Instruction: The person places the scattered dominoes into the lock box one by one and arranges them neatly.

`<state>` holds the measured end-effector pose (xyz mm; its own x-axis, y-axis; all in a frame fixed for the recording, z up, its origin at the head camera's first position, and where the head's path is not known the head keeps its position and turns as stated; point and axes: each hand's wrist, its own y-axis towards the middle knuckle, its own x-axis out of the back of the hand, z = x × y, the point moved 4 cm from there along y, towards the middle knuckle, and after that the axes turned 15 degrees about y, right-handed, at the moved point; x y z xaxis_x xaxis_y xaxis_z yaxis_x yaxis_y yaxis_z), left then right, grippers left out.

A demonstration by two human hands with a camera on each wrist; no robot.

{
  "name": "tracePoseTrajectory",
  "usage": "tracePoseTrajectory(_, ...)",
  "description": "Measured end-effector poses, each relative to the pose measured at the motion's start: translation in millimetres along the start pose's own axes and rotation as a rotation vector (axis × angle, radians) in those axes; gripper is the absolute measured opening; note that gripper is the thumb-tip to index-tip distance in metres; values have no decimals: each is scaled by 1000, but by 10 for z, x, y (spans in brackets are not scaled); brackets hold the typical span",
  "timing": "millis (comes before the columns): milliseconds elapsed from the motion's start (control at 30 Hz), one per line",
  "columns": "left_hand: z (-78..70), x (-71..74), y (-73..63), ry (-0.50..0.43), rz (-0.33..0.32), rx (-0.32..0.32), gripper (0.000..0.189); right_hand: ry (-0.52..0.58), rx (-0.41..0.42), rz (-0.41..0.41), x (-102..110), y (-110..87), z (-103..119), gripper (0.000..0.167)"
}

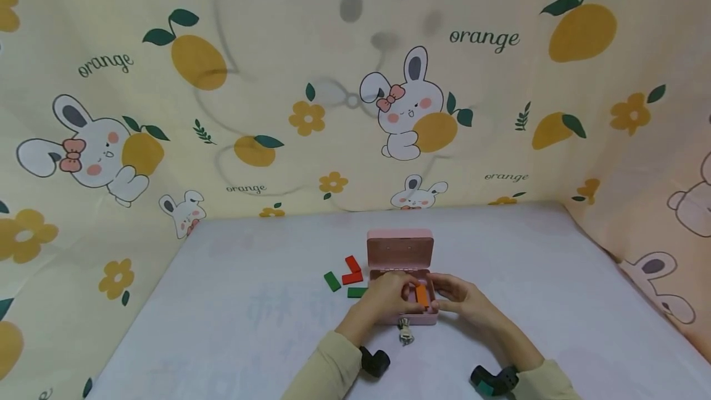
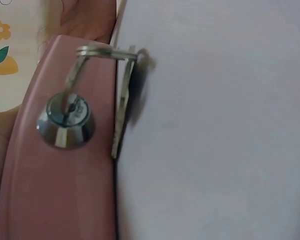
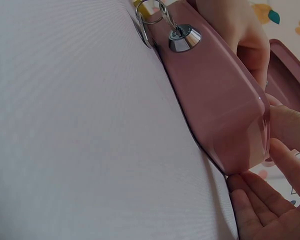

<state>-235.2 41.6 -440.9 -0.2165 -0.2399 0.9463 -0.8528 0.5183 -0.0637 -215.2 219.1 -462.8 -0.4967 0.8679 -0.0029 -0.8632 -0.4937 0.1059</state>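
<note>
The pink metal box [image 1: 411, 318] stands with its lid [image 1: 399, 252] raised. My left hand [image 1: 383, 297] reaches over its left side. An orange block [image 1: 423, 296] is held at the left fingertips, inside the box; the wrist views do not show this grip. My right hand [image 1: 466, 301] is at the box's right end, its fingertips [image 3: 285, 120] touching the rim and the lower fingers resting on the table by the corner. A key [image 2: 72, 82] sits in the front lock [image 2: 67, 120], with a ring and another key hanging from it.
Left of the box lie two red blocks [image 1: 352, 278] and two green blocks [image 1: 332, 281], one green partly behind my left hand. A small charm [image 1: 406, 333] hangs at the box's front. White cloth [image 1: 222, 326] covers the table; a printed curtain [image 1: 333, 159] stands behind.
</note>
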Motion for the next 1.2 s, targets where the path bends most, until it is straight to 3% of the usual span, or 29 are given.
tracePoseTrajectory(300,-62,10,53,11,-12,-40,46,-17,-10,-25,18,-3,36,60)
tracePoseTrajectory(667,-138,-40,108,5,-12,-18,47,-28,4,-41,47,-16,40,60)
tracePoseTrajectory(933,-124,-89,108,5,-17,20,47,-8,95,-7,-9,-31,68,57)
tracePoseTrajectory(1200,-72,-61,81,-83,-24,27,47,-13,47,-12,-24,13,50,57)
